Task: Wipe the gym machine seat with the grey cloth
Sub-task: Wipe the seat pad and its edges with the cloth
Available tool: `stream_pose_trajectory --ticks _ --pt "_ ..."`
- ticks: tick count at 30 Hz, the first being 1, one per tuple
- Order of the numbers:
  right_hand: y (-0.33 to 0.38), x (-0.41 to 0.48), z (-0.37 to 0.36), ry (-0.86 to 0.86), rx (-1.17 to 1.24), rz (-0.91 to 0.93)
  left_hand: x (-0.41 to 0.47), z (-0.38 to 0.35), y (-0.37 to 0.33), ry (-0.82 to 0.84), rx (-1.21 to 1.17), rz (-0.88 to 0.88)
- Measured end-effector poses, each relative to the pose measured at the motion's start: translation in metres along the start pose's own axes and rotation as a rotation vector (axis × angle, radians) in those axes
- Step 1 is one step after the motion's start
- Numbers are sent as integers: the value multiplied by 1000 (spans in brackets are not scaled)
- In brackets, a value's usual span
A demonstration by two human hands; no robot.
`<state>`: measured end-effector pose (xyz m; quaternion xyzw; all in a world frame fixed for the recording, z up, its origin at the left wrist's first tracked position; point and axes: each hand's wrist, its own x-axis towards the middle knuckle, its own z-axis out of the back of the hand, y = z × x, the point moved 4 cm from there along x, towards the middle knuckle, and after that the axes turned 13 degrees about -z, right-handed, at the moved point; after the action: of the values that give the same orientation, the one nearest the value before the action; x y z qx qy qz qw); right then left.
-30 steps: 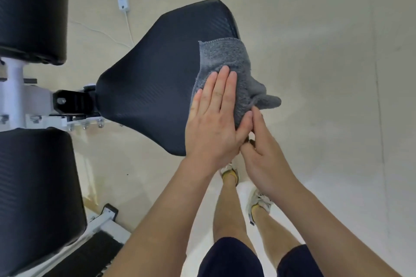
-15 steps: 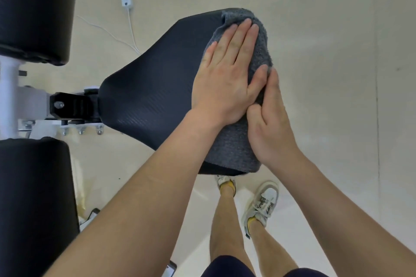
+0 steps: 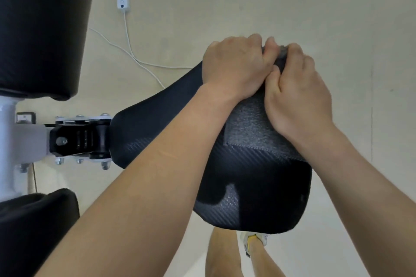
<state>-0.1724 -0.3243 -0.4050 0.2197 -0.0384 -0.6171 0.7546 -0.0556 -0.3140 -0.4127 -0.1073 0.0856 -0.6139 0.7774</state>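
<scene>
The grey cloth point(image 3: 252, 126) lies over the far end of the black seat point(image 3: 252, 186). Left hand point(image 3: 234, 67) and right hand point(image 3: 299, 94), touching, curl their fingers point(image 3: 271, 48) over the cloth at the seat's far edge.

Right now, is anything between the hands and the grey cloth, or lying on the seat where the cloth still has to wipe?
Nothing visible. The left hand and right hand already grip the grey cloth directly, and the bare seat carries nothing.
</scene>
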Motion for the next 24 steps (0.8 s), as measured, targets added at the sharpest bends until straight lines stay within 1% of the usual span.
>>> stream_pose_trajectory --ticks 2,4,6,8,10,12,14,15,16,17,18,20,21,23,24 --pt "18 7 -1 -69 -167 46 -2 0 18 62 -83 92" --pt "39 12 -9 -119 -307 139 -10 1 38 114 -163 186" --pt "65 11 -24 -87 -390 221 -25 3 63 139 -207 290" --pt "95 2 -39 -18 -439 336 -52 5 91 155 -195 402" --pt "129 -19 -59 130 -484 521 -92 10 121 134 -135 511" --pt "161 -50 -85 282 -438 690 -135 18 147 104 -62 616" --pt "180 -73 -107 386 -425 732 -163 28 165 77 26 716" --pt "183 -77 -113 382 -414 732 -169 33 169 33 55 734" --pt "181 -75 -113 341 -389 724 -168 38 169 -27 49 719" --pt "174 -70 -107 282 -386 698 -160 40 164 -87 -18 671" --pt "162 -61 -100 198 -403 668 -149 39 154 -112 -131 602" --pt "135 -42 -88 129 -512 631 -127 28 125 -7 -301 494" --pt "127 -37 -83 137 -566 629 -120 23 115 51 -314 484" --pt "132 -39 -81 131 -590 637 -123 20 118 102 -295 528" --pt "144 -46 -86 143 -555 655 -133 20 127 92 -293 580"
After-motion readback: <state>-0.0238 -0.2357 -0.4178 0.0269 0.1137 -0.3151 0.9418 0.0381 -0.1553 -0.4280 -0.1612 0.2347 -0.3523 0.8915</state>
